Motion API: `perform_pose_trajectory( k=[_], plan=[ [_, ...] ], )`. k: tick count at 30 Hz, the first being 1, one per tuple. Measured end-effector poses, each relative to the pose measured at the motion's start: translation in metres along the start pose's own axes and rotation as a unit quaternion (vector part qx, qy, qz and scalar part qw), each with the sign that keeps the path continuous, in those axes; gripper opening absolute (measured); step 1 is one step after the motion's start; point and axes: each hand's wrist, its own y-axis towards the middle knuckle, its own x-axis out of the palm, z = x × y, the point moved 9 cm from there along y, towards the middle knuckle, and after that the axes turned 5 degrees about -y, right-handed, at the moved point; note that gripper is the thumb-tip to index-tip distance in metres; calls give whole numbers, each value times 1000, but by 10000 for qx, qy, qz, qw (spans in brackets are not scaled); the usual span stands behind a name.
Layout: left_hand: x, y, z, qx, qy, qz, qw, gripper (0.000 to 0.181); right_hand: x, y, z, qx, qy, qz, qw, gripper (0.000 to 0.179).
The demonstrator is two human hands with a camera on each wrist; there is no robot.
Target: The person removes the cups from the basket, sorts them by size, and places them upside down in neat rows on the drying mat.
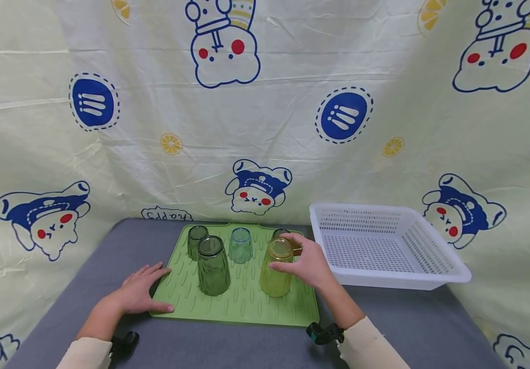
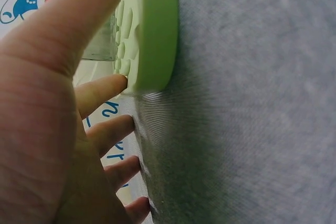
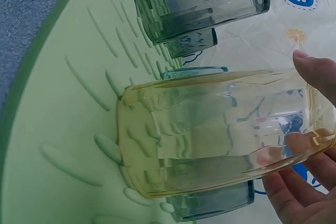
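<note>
My right hand grips a tall yellow glass near its top, thumb on one side and fingers on the other. Upright, the glass has its base against the ribbed green drying mat. At the mat's left edge lies my left hand, fingers spread, its thumb and a fingertip touching the mat. Also on the mat stand a tall dark green glass, a short dark glass and a short teal glass. Another short dark glass is mostly hidden behind the yellow one and my right hand.
A white perforated plastic basket stands to the right of the mat, near the back of the table. Grey cloth covers the table. Behind it hangs a pale patterned curtain.
</note>
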Motion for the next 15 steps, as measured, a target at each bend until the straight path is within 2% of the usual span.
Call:
perform_pose_trajectory(
  k=[15],
  plan=[
    [1, -1, 0, -33, -74, -66, 9999, 101, 5, -6, 6, 91, 659, 165, 9977, 69]
  ],
)
